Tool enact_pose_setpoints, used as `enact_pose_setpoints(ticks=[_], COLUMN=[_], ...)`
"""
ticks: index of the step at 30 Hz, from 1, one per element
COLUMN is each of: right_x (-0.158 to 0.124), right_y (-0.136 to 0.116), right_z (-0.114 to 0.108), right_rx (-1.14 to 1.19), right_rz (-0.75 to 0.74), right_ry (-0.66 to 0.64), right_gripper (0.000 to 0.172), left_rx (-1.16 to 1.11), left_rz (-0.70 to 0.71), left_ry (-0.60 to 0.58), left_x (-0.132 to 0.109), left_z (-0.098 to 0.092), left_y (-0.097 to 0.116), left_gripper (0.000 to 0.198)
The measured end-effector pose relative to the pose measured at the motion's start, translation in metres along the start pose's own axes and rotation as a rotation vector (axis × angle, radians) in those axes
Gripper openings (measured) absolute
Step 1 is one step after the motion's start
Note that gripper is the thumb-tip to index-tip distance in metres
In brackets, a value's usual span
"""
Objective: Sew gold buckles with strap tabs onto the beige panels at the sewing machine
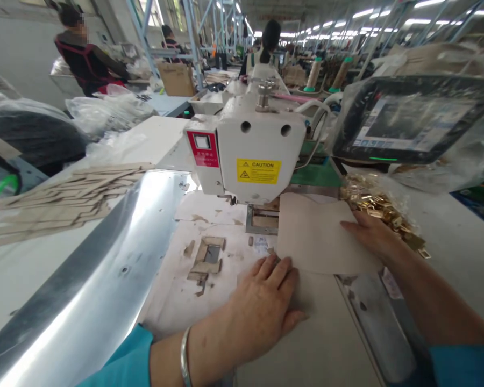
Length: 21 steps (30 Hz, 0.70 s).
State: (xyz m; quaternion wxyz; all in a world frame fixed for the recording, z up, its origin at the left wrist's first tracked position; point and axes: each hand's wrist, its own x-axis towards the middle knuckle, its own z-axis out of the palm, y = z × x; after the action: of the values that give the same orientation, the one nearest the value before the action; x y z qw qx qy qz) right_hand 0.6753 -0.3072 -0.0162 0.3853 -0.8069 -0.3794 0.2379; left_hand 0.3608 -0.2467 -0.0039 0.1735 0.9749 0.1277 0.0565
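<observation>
My right grip [371,234] pinches a flat, beige, four-sided sheet [314,231] by its right edge; my left grip [262,301], fingers loosely spread, lies at its lower-left corner.

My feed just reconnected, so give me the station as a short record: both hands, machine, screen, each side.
Left hand: palm down, fingertips by the beige panel's lower-left corner
Right hand: at that panel's right edge; grip unclear
Machine: white, yellow caution label
Screen: lit, plastic around it
Left side: beige strips, overlapping
Right side: gold-coloured metal pieces, clear plastic
</observation>
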Motion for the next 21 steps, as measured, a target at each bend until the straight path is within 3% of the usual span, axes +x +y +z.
enact_pose_setpoints(ticks=[3,6,8,10,12,16,21], right_x=[-0.005,-0.018,-0.025,-0.026,-0.023,-0.006,0.021], right_y=[-0.01,-0.008,0.001,0.01,0.012,0.001,-0.004], right_z=[-0.02,-0.053,-0.07,-0.073,-0.059,-0.003,0.046], right_rx=[-0.02,-0.165,-0.204,-0.158,-0.034,0.166,-0.004], right_rz=[0.123,0.134,0.157,0.195,0.211,0.142,-0.08], right_ry=[0.097,0.266,0.303,0.284,0.21,0.01,0.028], right_gripper=[0.028,0.018,0.014,0.015,0.02,0.038,0.039], left_rx=[-0.01,-0.018,-0.018,-0.021,-0.023,0.005,0.054], left_rz=[0.016,0.045,0.06,0.068,0.074,0.048,-0.069], left_ry=[0.012,0.021,0.025,0.034,0.048,0.085,0.067], left_x=[-0.001,-0.001,0.0,0.001,0.002,0.003,0.003], left_z=[0.001,0.002,0.002,0.002,0.003,0.009,0.013], left_y=[-0.004,-0.007,-0.009,-0.01,-0.01,-0.006,-0.005], left_gripper=[0.057,0.056,0.055,0.055,0.055,0.06,0.07])
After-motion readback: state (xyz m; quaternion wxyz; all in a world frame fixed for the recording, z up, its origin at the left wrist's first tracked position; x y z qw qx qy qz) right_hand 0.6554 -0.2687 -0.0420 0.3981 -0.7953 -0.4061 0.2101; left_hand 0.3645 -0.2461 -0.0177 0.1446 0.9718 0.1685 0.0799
